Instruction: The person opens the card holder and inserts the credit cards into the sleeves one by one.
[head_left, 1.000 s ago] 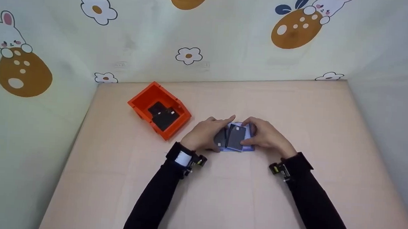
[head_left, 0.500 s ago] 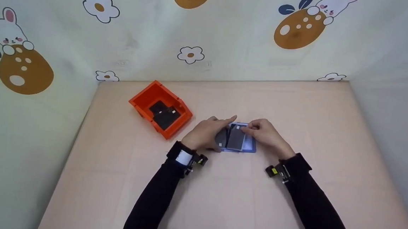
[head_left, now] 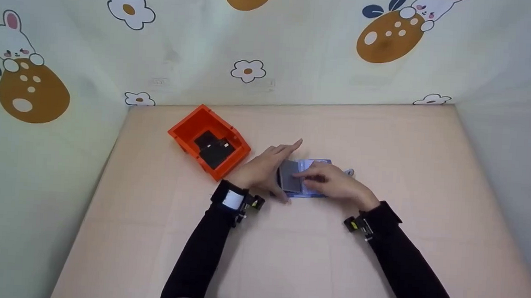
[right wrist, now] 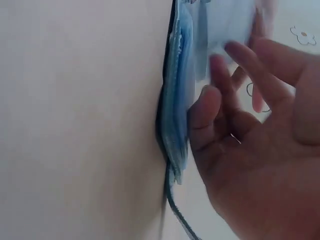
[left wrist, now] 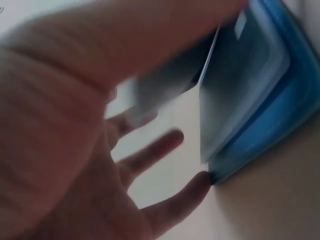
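A blue card holder lies opened on the table, with clear sleeves and a dark grey card on its left side. My left hand is around the left side of the holder, thumb and index finger spread. In the left wrist view, one fingertip touches the corner of the blue cover and the other fingers are extended. My right hand reaches across the holder, its fingertips against the turned sleeve. The right wrist view shows its thumb beside the stack of sleeves. Blur hides the exact contact.
An orange bin holding several black cards stands at the back left of the table. From the holder's right side sticks out a short strap. Patterned cloth walls border the table at the back and sides.
My right hand has moved left across the holder, turning over the sleeve with the grey card onto the left side. My left hand has shifted slightly left and spread wider.
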`<control>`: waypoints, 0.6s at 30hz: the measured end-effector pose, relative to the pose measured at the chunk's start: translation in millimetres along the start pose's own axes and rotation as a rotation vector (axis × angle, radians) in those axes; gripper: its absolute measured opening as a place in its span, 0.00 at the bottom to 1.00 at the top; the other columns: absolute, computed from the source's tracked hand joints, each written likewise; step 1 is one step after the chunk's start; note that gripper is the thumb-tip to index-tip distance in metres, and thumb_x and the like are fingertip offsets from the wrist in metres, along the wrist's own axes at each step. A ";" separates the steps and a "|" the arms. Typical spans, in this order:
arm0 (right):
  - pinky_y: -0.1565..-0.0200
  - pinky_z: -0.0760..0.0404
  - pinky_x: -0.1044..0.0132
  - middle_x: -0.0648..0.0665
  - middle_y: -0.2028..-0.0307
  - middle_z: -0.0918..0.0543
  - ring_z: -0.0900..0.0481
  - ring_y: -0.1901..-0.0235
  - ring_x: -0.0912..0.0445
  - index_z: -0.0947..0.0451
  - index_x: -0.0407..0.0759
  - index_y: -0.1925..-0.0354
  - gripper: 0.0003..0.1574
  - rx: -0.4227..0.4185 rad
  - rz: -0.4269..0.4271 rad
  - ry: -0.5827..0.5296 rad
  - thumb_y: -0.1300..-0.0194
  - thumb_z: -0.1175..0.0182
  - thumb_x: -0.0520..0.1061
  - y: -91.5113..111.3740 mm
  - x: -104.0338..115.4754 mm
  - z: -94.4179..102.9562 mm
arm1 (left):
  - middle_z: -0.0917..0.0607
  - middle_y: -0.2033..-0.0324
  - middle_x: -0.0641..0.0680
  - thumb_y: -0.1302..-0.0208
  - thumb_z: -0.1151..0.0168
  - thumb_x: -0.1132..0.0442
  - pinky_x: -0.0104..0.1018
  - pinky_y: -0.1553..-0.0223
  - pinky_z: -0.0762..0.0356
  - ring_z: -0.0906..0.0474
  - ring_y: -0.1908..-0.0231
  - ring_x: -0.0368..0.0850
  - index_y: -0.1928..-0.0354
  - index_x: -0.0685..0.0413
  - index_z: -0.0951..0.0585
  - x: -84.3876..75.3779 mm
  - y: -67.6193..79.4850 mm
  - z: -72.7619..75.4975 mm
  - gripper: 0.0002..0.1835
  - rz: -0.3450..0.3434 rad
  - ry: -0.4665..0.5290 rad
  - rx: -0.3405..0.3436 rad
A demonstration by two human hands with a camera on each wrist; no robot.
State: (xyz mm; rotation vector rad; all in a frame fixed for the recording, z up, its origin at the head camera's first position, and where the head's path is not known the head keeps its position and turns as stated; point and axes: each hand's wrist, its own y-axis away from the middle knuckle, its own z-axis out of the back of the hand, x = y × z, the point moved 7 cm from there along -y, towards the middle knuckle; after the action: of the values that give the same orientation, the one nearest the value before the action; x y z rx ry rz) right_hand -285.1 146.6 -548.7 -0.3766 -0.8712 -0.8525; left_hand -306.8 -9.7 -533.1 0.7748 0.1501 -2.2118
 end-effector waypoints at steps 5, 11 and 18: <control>0.48 0.26 0.58 0.41 0.44 0.18 0.26 0.49 0.52 0.19 0.51 0.35 0.24 0.064 0.047 0.198 0.25 0.43 0.40 2.2 8.2 -10.2 | 0.28 0.27 0.51 0.57 0.13 0.45 0.46 0.28 0.31 0.35 0.30 0.49 0.20 0.44 0.37 1.7 0.8 -1.4 0.61 -0.022 -0.005 0.062; 0.48 0.24 0.57 0.40 0.45 0.17 0.23 0.51 0.51 0.23 0.50 0.31 0.28 0.049 -0.016 0.218 0.27 0.38 0.42 3.1 2.6 -6.9 | 0.23 0.33 0.51 0.50 0.16 0.52 0.44 0.33 0.27 0.31 0.35 0.49 0.28 0.47 0.25 7.1 -0.9 -3.2 0.46 0.021 -0.028 0.071; 0.41 0.23 0.45 0.37 0.35 0.20 0.20 0.44 0.44 0.29 0.49 0.26 0.52 -0.062 -0.238 0.282 0.46 0.20 0.53 14.5 -19.0 20.3 | 0.24 0.37 0.50 0.49 0.16 0.53 0.46 0.35 0.25 0.31 0.39 0.50 0.26 0.42 0.27 11.2 0.8 -3.8 0.47 0.092 -0.001 0.079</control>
State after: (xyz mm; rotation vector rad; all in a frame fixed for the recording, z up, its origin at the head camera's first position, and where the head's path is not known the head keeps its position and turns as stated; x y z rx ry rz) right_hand -290.9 177.3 -550.8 -0.2015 -0.6353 -1.1253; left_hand -310.2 -16.0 -542.5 0.8076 0.0257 -2.1415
